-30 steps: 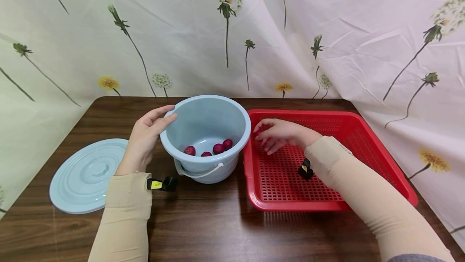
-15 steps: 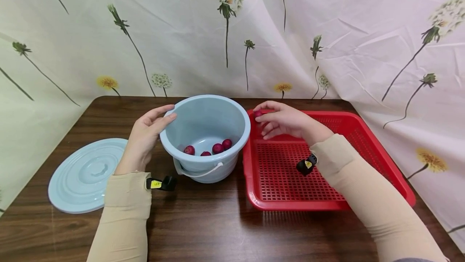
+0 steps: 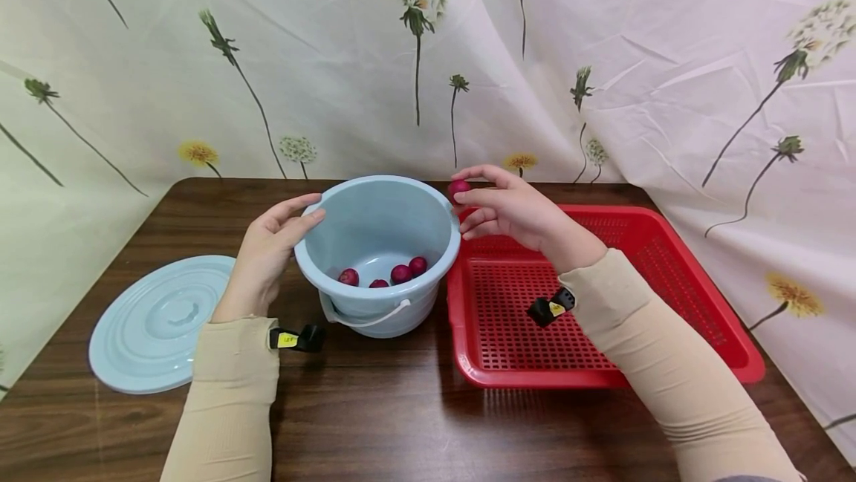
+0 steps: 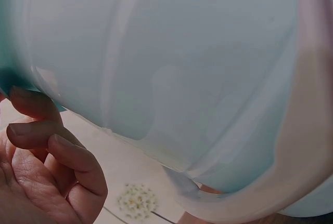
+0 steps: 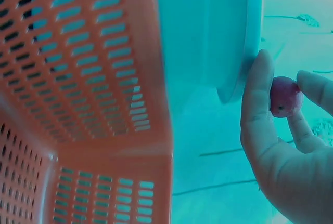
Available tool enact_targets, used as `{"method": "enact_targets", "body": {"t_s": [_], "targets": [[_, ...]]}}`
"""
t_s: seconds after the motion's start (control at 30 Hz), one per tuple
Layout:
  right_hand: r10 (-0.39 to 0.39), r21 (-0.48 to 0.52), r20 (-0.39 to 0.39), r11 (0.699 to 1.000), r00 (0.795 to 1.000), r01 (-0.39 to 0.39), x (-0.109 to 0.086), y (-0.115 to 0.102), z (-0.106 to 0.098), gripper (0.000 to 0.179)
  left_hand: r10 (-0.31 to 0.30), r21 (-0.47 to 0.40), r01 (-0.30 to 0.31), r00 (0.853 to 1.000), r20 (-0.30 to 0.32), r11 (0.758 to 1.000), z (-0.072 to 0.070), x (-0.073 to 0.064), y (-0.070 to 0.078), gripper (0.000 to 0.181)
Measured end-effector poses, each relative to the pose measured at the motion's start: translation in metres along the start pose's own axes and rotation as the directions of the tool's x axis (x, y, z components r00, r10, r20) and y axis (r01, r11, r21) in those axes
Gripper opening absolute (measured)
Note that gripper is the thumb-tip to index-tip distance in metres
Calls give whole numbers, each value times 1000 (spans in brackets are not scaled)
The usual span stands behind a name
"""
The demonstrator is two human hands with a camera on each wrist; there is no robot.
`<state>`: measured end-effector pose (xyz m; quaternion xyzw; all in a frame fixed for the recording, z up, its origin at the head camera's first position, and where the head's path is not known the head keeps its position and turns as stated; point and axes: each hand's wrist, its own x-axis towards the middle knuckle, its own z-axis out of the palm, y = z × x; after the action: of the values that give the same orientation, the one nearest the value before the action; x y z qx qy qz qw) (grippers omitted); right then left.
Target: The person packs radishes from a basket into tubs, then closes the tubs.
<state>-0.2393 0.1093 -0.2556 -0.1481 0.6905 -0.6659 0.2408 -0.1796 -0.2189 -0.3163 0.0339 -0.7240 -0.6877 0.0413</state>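
My left hand grips the left rim of a light blue bucket, thumb inside the rim. In the left wrist view, fingers curl beside the bucket wall. Several small magenta radishes lie on the bucket's floor. Just right of the far rim, my right hand pinches another round radish between thumb and fingertips. The right wrist view shows this radish close beside the bucket's rim.
A red perforated basket stands right of the bucket, its left edge close against it. On the left lies the light blue lid, partly behind the left forearm. The bucket's white handle hangs in front. A flowered cloth hangs behind the table.
My right hand has lifted the radish out of the basket and carried it up and left to the bucket's rim. My left hand stays in place.
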Motion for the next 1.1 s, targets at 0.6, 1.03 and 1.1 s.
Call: {"method": "enact_targets", "body": {"t_s": [0.6, 1.03, 1.1], "targets": [[41, -160, 49, 987, 998, -33, 7, -7, 31, 32, 9, -23, -9, 1000, 14, 1000, 0, 1, 0, 54], [49, -202, 44, 979, 998, -39, 7, -6, 32, 36, 7, -24, -7, 1000, 9, 1000, 0, 1, -1, 54], [45, -195, 37, 980, 998, -37, 7, -5, 32, 35, 7, -31, -7, 1000, 10, 999, 0, 1, -1, 54]]}}
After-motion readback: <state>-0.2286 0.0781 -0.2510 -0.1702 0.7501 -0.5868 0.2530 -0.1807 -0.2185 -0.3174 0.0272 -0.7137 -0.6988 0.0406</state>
